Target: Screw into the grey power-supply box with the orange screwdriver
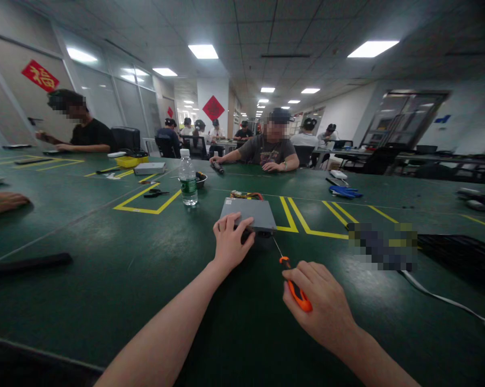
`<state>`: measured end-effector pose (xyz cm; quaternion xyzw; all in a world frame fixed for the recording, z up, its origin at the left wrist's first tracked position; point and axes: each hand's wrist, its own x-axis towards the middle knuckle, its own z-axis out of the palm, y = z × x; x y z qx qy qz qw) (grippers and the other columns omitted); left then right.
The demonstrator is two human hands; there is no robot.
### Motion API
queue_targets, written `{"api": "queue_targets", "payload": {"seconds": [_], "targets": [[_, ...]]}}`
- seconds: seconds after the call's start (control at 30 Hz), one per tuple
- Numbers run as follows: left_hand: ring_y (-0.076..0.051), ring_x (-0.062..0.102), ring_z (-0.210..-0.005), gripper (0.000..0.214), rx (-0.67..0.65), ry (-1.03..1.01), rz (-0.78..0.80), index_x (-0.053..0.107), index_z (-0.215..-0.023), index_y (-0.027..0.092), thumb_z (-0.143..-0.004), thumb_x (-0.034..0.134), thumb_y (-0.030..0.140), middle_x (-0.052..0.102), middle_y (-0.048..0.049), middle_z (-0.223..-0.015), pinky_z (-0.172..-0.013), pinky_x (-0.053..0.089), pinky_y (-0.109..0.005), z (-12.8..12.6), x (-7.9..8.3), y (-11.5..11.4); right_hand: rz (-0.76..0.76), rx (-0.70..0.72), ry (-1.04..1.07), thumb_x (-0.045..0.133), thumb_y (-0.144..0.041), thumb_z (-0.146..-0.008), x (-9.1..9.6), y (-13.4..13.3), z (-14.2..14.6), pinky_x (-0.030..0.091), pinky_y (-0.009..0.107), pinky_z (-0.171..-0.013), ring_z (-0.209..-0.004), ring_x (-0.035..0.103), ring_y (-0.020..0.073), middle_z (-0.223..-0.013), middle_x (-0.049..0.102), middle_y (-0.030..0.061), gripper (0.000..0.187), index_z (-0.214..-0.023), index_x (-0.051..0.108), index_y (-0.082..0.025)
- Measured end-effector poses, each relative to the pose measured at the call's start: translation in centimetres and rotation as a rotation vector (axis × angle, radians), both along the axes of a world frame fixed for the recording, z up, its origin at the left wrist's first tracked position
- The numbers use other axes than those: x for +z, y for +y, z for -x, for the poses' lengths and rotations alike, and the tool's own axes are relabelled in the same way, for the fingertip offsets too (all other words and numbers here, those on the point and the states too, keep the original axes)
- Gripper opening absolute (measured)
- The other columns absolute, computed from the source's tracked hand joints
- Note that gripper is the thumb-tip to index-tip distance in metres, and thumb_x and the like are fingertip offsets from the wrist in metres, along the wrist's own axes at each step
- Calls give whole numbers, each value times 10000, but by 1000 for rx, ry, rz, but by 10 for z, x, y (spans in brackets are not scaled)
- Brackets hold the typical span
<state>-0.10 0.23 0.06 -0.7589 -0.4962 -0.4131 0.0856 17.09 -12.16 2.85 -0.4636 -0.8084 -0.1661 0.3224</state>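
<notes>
A grey metal computer power supply [252,210] lies on the green table in front of me, its bundle of coloured cables [246,195] at the far side. My left hand [231,239] grips its near left part, with fingers over the top and the thumb by the front edge. In my right hand [318,293] is a screwdriver [296,290] with an orange and black handle. Its thin shaft points up and left, and the tip is at the near right corner of the power supply. Whether the tip sits in a screw, I cannot tell.
A water bottle [188,180] stands left of the power supply, beside a small bowl [201,179]. Black pliers [156,193] lie within yellow tape. Blue gloves [345,191] are at the right. Across the table sits a person [268,148]; another person's hand [4,203] rests at far left.
</notes>
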Motion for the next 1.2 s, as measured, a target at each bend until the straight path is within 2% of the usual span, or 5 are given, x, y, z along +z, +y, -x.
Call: {"api": "queue_targets", "payload": {"seconds": [0.33, 0.57, 0.83, 1.07, 1.2], "targets": [[-257, 330, -1180, 352, -3, 0, 9, 517, -1152, 329, -802, 525, 364, 431, -54, -1237, -969, 260, -465, 1, 1, -1, 37, -84, -23, 460, -416, -851, -1, -6, 8, 430, 288, -608, -708, 554, 172, -796, 591, 56, 285, -951, 556, -166], [-262, 330, -1180, 352, -10, 2, 3, 518, -1150, 327, -800, 524, 367, 432, -57, -1235, -960, 266, -468, 1, 0, 0, 95, -174, 256, 425, -329, -861, -8, -6, 7, 475, 247, -558, -618, 594, 133, -772, 612, 27, 243, -1033, 464, -162], [-262, 328, -1179, 349, -11, -7, 0, 524, -1144, 325, -798, 528, 364, 436, -56, -1237, -960, 266, -465, 1, -1, 1, 83, -91, 75, 429, -172, -830, -22, -10, -2, 483, 323, -717, -842, 574, 181, -918, 571, 67, 187, -957, 562, -203], [-263, 343, -1161, 348, -8, -8, -5, 529, -1139, 324, -793, 535, 360, 442, -56, -1230, -946, 277, -456, 0, 0, 0, 250, -234, 329, 434, -430, -847, -12, -12, 2, 480, 277, -562, -624, 587, 150, -758, 597, 17, 334, -1067, 455, -179], [-264, 345, -1160, 347, -3, -6, -11, 532, -1136, 322, -792, 536, 364, 444, -58, -1223, -945, 277, -455, 0, -1, 0, 304, -215, 378, 387, -389, -872, -14, -12, 0, 450, 240, -489, -526, 559, 125, -673, 583, -6, 247, -976, 480, -186]]}}
